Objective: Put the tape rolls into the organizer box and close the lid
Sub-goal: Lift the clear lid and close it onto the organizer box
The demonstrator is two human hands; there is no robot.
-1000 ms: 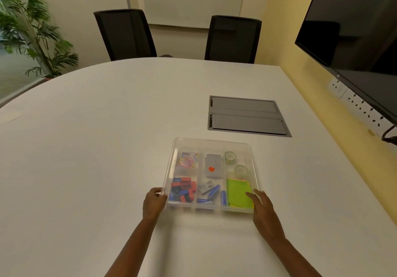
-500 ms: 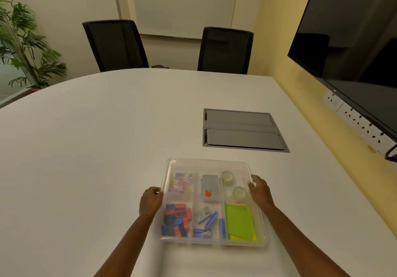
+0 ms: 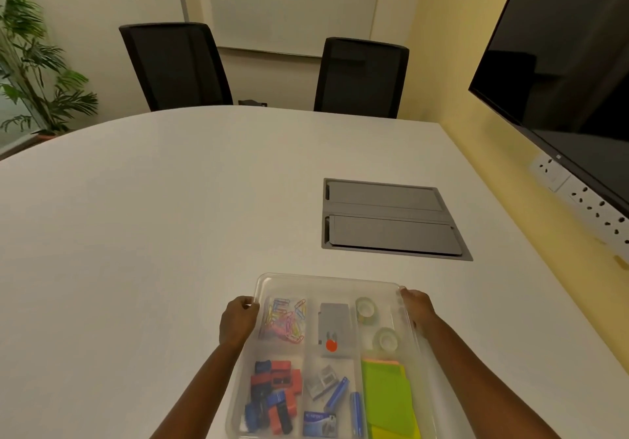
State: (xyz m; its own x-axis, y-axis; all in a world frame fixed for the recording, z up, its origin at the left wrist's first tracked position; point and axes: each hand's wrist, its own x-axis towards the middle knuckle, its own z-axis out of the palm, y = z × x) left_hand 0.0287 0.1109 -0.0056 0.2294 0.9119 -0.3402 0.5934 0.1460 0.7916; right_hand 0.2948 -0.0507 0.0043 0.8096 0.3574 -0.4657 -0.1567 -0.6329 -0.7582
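A clear plastic organizer box (image 3: 326,278) lies on the white table in front of me, with a clear lid lying over it. Two clear tape rolls (image 3: 366,309) (image 3: 386,339) lie in its far right compartment. Other compartments hold paper clips, a grey stapler, red and blue clips, staple boxes and green sticky notes. My left hand (image 3: 238,319) curls around the far left corner of the box. At the far right corner, my right hand (image 3: 417,305) rests with its fingers on the rim.
A grey cable hatch (image 3: 391,220) is set into the table just beyond the box. Two black chairs (image 3: 177,64) (image 3: 360,74) stand at the far edge. A dark wall screen (image 3: 561,64) and a socket strip (image 3: 592,205) are on the right, a plant (image 3: 30,64) far left.
Both hands have slid from the near corners of the box along its sides to the far corners. The box now sits lower and closer in view.
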